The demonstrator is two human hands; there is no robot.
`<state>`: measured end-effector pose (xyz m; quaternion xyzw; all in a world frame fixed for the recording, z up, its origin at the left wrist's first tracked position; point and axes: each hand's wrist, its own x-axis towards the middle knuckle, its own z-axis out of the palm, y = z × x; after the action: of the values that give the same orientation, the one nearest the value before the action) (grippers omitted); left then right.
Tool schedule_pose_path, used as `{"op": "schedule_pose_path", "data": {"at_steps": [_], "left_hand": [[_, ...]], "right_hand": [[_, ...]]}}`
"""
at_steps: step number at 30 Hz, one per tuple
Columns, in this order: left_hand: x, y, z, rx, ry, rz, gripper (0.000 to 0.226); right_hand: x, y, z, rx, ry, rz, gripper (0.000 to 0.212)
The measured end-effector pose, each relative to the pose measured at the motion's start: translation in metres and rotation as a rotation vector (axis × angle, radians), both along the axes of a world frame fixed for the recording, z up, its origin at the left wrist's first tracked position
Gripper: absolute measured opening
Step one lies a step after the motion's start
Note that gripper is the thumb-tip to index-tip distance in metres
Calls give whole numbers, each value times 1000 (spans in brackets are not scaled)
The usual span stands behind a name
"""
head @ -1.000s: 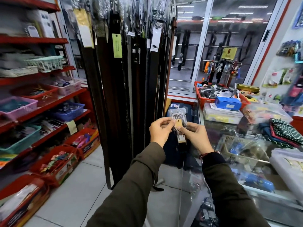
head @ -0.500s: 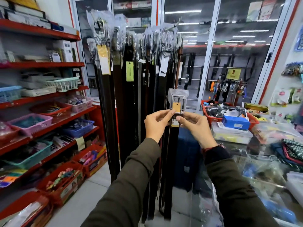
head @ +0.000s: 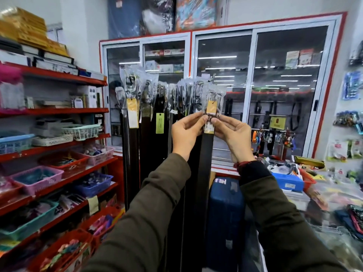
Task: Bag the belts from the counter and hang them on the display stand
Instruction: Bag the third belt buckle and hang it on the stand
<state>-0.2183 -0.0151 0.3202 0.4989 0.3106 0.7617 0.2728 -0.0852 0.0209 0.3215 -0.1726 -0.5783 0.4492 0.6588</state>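
Both hands are pinching the bagged belt near its buckle end at centre frame: the left hand [head: 186,132] and the right hand [head: 231,133] are closing thumb and fingers on the strap just under the orange tag [head: 211,107]. The belt [head: 205,169] is hanging straight down between the sleeves, its clear bag [head: 215,96] reaching level with the tops of the hung belts [head: 157,107] on the display stand. To hang it well, judge where the free hook lies; it is hidden behind the crowded bags. Hung belts are pressing close on the left. Glass cabinet [head: 275,85] behind, blue case [head: 225,213] below, shelves [head: 59,114] at left.
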Motion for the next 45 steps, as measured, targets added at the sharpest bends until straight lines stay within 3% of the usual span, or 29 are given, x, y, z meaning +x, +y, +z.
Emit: {"op": "schedule_pose_path", "data": {"at_steps": [9,19,22,26,34,39,45], "left_hand": [[5,5,64,6,-63,-47,32],[0,14,49,-54,-90,-25,34],[-3,20,43,-7,23,102,33],[-8,23,33,116,295,372,37],[-28,34,23,274,962,511,56],[-45,43,27,230,1106,626,59],[-51,51,30,76,1138,708,59]], "right_hand": [[-5,2,59,34,64,-15,39],[-10,15,49,-30,-94,-36,40],[-15,15,41,44,-177,-193,51],[-16,16,23,320,-320,-424,53],[-18,36,11,579,-535,-341,56],[-24,53,15,608,-653,-355,58],[-34,59,23,552,-756,-327,61]]}}
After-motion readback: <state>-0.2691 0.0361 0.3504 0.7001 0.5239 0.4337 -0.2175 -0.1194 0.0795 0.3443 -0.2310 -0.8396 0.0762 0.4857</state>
